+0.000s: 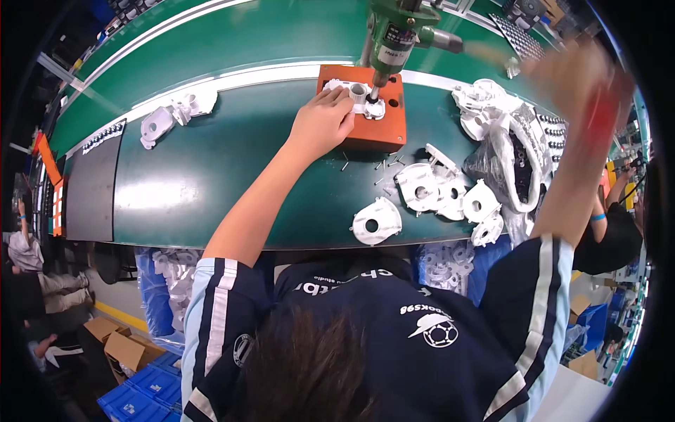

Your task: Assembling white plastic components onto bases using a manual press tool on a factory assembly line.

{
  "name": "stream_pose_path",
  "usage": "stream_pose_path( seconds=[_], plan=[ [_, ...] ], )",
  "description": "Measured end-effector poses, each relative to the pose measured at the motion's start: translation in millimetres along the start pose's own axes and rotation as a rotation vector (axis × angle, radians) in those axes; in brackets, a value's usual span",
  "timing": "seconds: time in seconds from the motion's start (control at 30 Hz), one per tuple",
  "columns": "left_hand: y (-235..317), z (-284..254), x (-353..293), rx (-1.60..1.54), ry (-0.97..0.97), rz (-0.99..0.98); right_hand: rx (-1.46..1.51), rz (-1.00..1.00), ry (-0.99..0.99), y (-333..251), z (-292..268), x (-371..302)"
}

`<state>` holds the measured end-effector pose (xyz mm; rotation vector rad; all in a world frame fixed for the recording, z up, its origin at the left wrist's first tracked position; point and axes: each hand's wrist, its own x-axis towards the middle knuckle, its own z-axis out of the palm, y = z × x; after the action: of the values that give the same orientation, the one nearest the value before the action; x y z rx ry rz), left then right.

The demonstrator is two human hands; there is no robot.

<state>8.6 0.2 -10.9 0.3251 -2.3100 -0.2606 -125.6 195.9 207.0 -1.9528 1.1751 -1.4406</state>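
Note:
A white plastic housing (358,92) with a round collar sits on an orange fixture block (380,133). My left hand (325,121) holds the housing from its left side, fingers laid over it. Just right of those fingers, the dark tip of a green press (394,42) comes down at the housing's round end; whether it touches, I cannot tell. Smeared by motion, my right hand (571,79) is raised at the upper right, by the far end of the press's blurred lever (485,53). Its fingers cannot be made out.
Loose screws (383,165) lie before the block. White housings (430,191) spread to the right, beside a clear plastic bag (517,165) of dark parts. More white parts (158,125) and a dark mat (93,183) are at left. Blue bins (158,302) stand below the table edge.

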Motion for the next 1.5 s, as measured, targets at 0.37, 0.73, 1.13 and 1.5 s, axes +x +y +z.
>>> stream_pose_path(
  seconds=[0.37,0.73,1.13,1.5],
  plan=[
    [-30,8,18,0.021,-0.241,-0.192,-0.211,-0.068,-0.094,53,-39,-14],
    [-26,-20,61,0.197,-0.475,0.021,0.201,0.493,0.630,166,-77,17],
    [-115,-30,82,0.072,-0.212,-0.705,-0.679,0.836,-0.247,165,-10,-136],
    [-320,-171,-86,0.922,-0.367,-1.174,-0.474,0.986,0.070,170,-24,-136]
  ],
)
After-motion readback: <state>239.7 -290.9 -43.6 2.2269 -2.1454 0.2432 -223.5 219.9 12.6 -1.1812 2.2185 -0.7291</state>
